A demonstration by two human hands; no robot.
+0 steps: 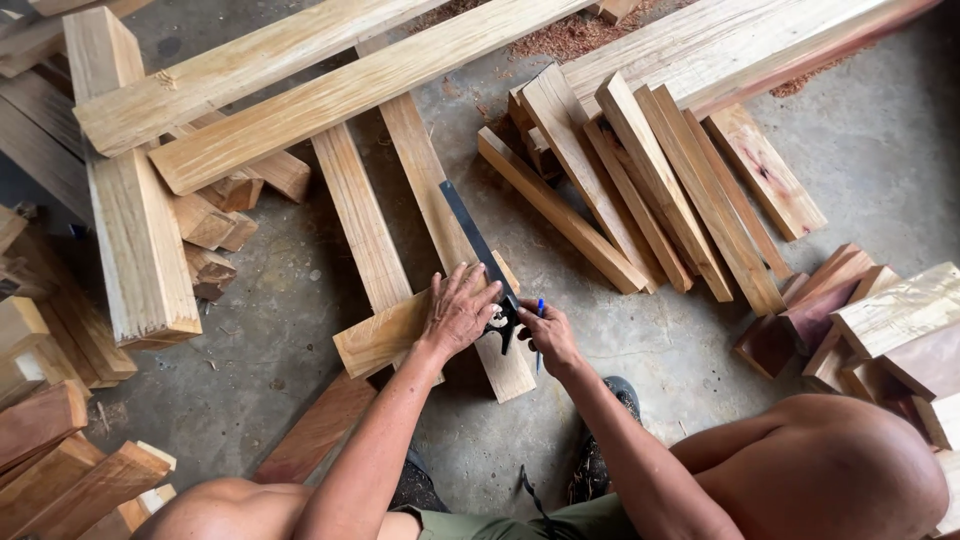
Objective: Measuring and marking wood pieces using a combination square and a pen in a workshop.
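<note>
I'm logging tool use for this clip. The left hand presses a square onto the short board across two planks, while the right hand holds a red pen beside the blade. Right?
Not quite: the pen in the right hand is blue, not red, as the head view shows. The rest holds: the left hand presses the square onto the short board lying across the two planks.

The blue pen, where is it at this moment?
In the head view, the blue pen is in the right hand, just right of the black combination square lying on the plank near centre.
</note>
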